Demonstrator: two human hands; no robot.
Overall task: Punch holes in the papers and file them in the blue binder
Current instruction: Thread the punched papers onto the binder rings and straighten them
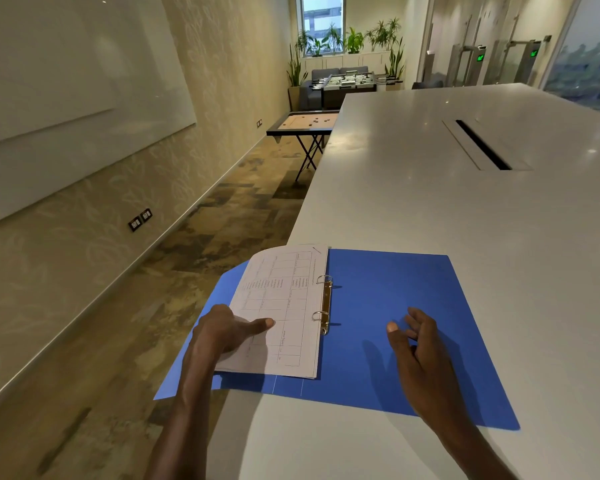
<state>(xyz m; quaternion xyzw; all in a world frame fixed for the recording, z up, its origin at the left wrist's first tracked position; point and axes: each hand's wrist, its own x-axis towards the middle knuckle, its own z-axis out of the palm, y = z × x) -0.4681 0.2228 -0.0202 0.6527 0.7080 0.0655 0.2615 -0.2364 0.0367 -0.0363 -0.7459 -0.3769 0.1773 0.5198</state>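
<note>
Blue binder (395, 306) lies open on the desk (430, 202), left flap over the edge. Papers (281, 306) sit on its rings (323, 299). Your left hand (222, 332) pinches the papers' edge, thumb on top; right hand (420, 344) hovers above the binder w/ fingers relaxed, grasping nothing.

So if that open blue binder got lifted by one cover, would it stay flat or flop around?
Probably it would flop: the blue binder looks thin like card, and its left cover already hangs past the table edge. The papers on the rings would likely swing with it; their far corner curls already. It looks light, so a push might slide it on the glossy top.
</note>
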